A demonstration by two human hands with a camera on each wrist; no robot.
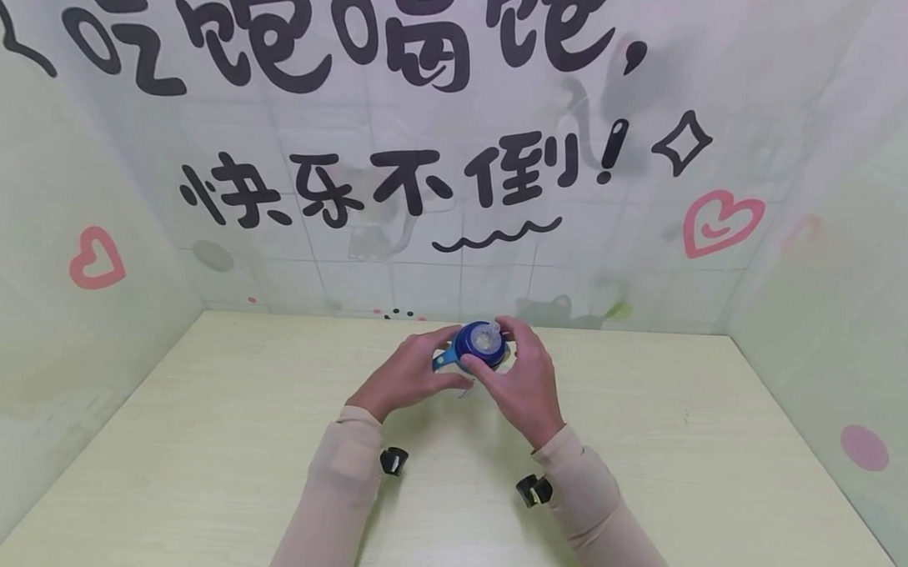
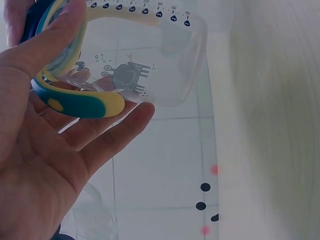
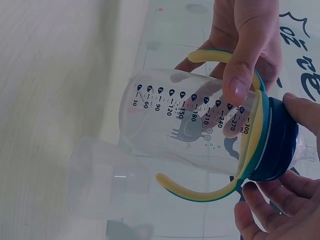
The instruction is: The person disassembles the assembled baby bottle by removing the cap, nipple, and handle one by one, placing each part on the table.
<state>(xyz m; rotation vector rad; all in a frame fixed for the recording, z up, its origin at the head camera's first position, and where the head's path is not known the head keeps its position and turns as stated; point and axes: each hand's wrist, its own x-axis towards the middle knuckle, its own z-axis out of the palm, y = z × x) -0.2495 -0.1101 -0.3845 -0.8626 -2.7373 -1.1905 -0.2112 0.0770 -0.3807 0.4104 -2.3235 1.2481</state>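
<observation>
Head view: just below frame centre, my left hand grips the handled bottle while my right hand pinches its blue collar. I judge a twisting step, direction unclear; the next move calls for a steadied bottle.

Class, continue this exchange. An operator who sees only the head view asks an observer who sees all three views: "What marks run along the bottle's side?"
Observer: The right wrist view shows a numbered scale on the bottle.
Operator: Any picture there, too?
Observer: Yes, a grey animal is printed beside the numbers.
Operator: From above I see only the top. Is it filled?
Observer: Through its clear side, it looks empty.
</observation>
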